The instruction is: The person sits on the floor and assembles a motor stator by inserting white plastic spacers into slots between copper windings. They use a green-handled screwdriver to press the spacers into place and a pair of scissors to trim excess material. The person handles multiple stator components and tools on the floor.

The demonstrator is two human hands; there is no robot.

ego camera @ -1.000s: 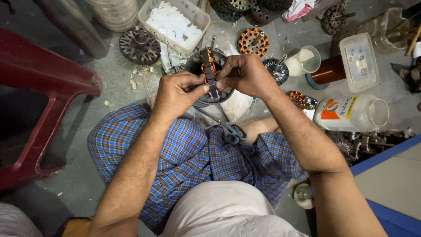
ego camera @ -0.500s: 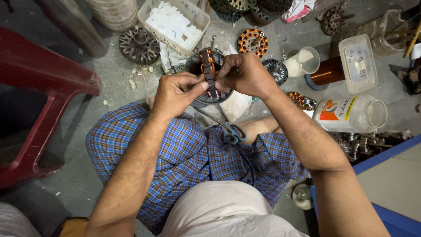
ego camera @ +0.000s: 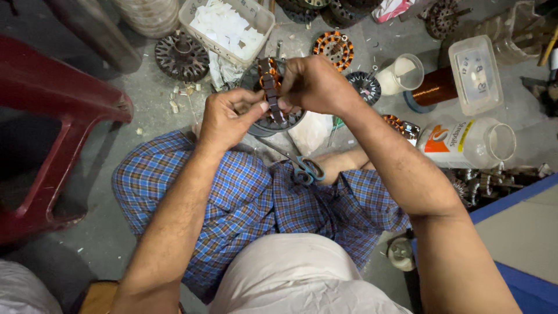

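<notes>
**A:** Barely anything's shifted since a second ago, both hands still pinched on that stator core (ego camera: 269, 93), held above the lap.

**B:** Yep. Left hand (ego camera: 229, 119) grips from below-left, right hand (ego camera: 314, 84) from the right; its long axis runs straight away from him, between them.

Between our fingers (ego camera: 264, 106) we see a dull, dark metal stator (ego camera: 268, 93) with glossy copper wire. Just beyond them, a translucent plastic tub (ego camera: 256, 17) holds matt white paper scraps (ego camera: 224, 26); below, soft checked cloth (ego camera: 250, 197) over rough concrete floor (ego camera: 157, 125).
</notes>
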